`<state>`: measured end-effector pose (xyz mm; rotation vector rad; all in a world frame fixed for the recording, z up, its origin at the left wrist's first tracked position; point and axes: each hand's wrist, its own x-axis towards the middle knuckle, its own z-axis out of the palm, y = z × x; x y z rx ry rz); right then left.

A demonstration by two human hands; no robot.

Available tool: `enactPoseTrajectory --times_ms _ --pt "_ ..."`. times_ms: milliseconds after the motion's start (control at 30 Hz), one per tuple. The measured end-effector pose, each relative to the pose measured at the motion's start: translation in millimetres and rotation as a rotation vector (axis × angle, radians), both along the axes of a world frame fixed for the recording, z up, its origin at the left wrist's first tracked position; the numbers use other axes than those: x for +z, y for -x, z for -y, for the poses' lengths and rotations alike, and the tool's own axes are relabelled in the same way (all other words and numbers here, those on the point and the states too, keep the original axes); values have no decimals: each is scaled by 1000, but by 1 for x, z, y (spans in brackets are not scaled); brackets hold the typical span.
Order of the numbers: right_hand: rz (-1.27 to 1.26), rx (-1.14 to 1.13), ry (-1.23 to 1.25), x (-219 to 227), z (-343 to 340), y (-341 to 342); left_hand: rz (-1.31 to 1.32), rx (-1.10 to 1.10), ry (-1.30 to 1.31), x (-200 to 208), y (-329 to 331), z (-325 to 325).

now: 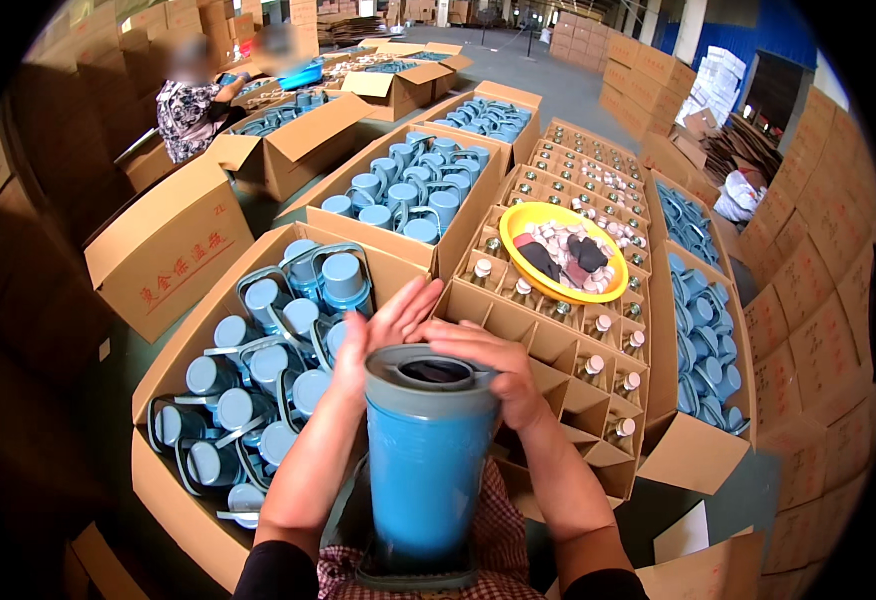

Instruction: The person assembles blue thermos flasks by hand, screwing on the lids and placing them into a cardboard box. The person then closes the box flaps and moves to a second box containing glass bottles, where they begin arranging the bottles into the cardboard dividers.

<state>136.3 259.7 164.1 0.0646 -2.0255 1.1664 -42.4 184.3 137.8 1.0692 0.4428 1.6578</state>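
Note:
A blue thermos casing with a grey rim and a dark round opening in its top end stands upright in front of me, over my lap. My left hand is at the left far side of the rim, its fingers stretched out and the thumb apart. Around the right side of the rim bends my right hand, fingers across the far side and thumb on the near side. A grey handle loop shows at the casing's lower end. What is inside the opening is too dark to make out.
At left, an open carton holds several blue casings with grey handles. A divided carton at right carries glass bottle liners and a yellow basin of pale caps and dark cloths. More cartons surround me; another person sits far left.

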Motion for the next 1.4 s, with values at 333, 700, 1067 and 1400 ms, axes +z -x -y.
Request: enactPoseTrajectory --times_ms 333,700,1067,1400 --pt "9 -22 -8 32 -13 -16 -367 164 -251 7 17 3" --pt "514 -1301 243 -143 -86 -139 -324 617 184 51 50 -47" --pt "1340 -1528 192 -257 -78 -325 470 74 723 -73 -3 -77" --pt "918 -1403 -411 -14 -68 -247 396 -116 793 -120 -48 -72"
